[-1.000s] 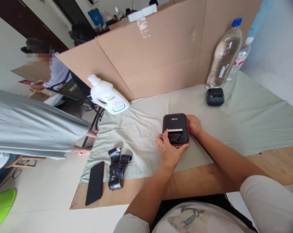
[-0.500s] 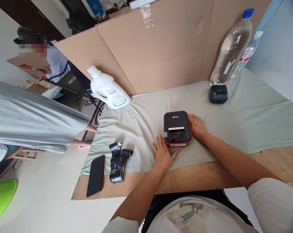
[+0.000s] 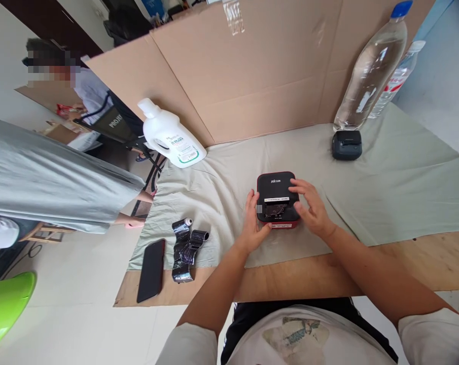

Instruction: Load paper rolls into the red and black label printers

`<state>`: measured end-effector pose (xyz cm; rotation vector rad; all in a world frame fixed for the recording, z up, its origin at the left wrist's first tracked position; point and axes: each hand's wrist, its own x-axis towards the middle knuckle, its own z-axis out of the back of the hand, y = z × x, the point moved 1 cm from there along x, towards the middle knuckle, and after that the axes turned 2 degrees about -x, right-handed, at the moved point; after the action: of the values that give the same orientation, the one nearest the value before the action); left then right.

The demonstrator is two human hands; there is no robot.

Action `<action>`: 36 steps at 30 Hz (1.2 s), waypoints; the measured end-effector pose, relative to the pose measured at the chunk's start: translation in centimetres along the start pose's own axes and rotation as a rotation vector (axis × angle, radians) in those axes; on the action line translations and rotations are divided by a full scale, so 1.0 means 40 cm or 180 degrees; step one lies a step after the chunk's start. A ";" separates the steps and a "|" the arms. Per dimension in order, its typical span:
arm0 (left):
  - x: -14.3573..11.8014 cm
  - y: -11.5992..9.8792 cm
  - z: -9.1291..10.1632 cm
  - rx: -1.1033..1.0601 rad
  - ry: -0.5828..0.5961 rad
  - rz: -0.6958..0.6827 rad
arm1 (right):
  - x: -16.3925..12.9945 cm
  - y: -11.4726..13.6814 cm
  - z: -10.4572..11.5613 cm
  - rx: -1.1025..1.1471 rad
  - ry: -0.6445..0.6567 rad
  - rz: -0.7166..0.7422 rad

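Observation:
A black, red-edged box-shaped device (image 3: pixel 275 186), which looks like a small label printer, sits on the cloth in front of me. Crumpled dark film shows in the window on its top. My left hand (image 3: pixel 251 229) rests along its left side, fingers stretched and thumb near the front edge. Over its right edge, my right hand (image 3: pixel 313 209) is open, with fingers spread and fingertips at or just above the top; whether they touch is unclear. To the left lies a loose strip of shiny black film (image 3: pixel 183 251), partly rolled on a pale core, beside a dark phone (image 3: pixel 151 270).
A white jug (image 3: pixel 176 139) leans in view at the back left, before a cardboard screen (image 3: pixel 252 76). Back right are a large blue-capped bottle (image 3: pixel 372 71), a smaller bottle (image 3: pixel 398 81) and a small black device (image 3: pixel 347 146). People are beyond the table's left edge.
My right hand has lifted from the cloth beside the device to over its right edge. My left hand has drawn up against the left side.

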<state>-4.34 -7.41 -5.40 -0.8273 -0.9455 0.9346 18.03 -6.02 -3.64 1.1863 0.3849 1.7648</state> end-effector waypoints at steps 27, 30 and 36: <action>0.098 0.011 -0.033 -0.2743 -0.1152 0.1672 | -0.074 0.012 -0.092 -0.0395 -0.0775 0.0974; 0.099 0.013 -0.037 -0.2740 -0.1183 0.1569 | -0.075 0.008 -0.095 -0.0337 -0.0818 0.0958; 0.100 0.009 -0.029 -0.2223 -0.0996 0.1390 | -0.082 -0.023 -0.104 -0.0022 -0.0690 0.0705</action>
<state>-2.25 -3.79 -4.98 -1.5532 -1.4326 1.1414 15.27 -7.32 -8.07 1.4440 0.1225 1.7977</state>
